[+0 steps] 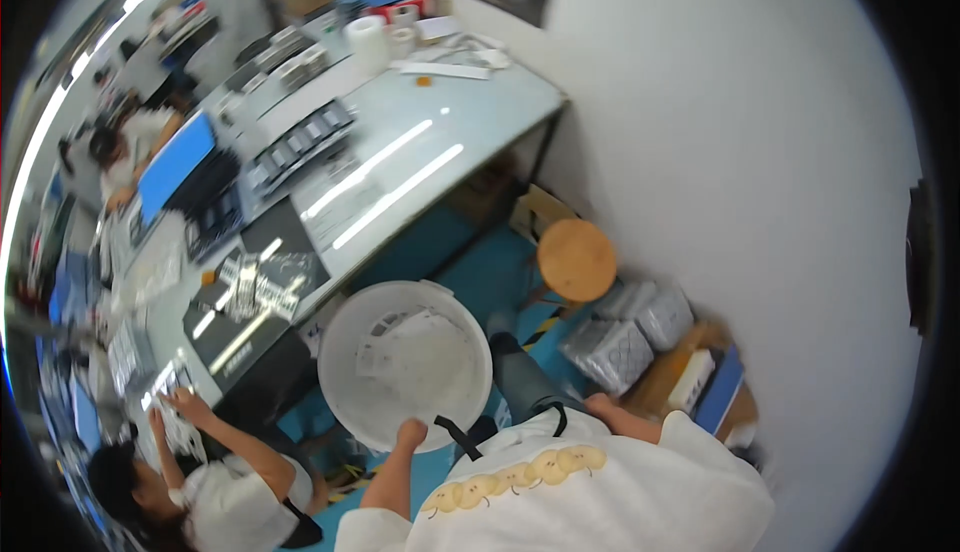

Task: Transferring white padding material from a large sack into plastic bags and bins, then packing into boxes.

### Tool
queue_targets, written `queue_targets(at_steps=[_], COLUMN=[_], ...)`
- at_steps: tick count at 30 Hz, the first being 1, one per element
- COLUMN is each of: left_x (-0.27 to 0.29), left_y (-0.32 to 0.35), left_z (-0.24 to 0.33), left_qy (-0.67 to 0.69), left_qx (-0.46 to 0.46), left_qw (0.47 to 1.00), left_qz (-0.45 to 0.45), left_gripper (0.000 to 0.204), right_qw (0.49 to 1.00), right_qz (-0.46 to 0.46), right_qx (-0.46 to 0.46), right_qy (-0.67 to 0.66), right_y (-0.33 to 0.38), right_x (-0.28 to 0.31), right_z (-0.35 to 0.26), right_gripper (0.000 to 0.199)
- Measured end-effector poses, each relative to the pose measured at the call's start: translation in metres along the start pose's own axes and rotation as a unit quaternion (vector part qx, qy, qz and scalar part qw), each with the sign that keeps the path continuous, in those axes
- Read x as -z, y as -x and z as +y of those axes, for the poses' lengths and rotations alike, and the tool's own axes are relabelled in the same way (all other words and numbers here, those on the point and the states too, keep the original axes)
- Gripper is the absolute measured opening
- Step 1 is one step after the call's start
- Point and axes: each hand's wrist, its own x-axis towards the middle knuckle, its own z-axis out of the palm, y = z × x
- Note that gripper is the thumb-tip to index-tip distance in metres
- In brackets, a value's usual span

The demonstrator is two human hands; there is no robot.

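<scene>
A large round white plastic bin (345, 394) stands in front of my legs, with crumpled white and clear scraps (405, 344) lying inside. My left hand (411, 435) is closed on the bin's near rim. Off to the right, beside my thigh, my right hand (598, 404) hangs low, apart from the bin; its fingers are blurred and partly hidden behind my white shirt. Nearest to it are silver-wrapped packages (612, 350) on the floor.
A long glass-topped table (470, 127) holds black trays, rolls and plastic bags. A round wooden stool (577, 260) stands by the white wall. Next to the packages sits a cardboard box (740, 407) with a blue item. A co-worker (235, 502) works at the table on the left.
</scene>
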Motion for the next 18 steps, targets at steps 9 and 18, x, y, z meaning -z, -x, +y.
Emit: queue_targets(at_steps=[9, 18], left_x=[-0.033, 0.021], left_y=[0.005, -0.121], left_z=[0.014, 0.139], left_qy=[-0.225, 0.184], left_qx=[-0.285, -0.152], left_qw=[0.917, 0.963], left_qz=[-0.166, -0.127], left_gripper=[0.019, 0.025], right_qw=[0.983, 0.905], right_qz=[0.168, 0.252], right_qx=[0.026, -0.227], right_qy=[-0.071, -0.257], right_y=[0.097, 0.23], right_x=[-0.071, -0.122], right_z=[0.185, 0.248], right_gripper=[0.027, 0.026])
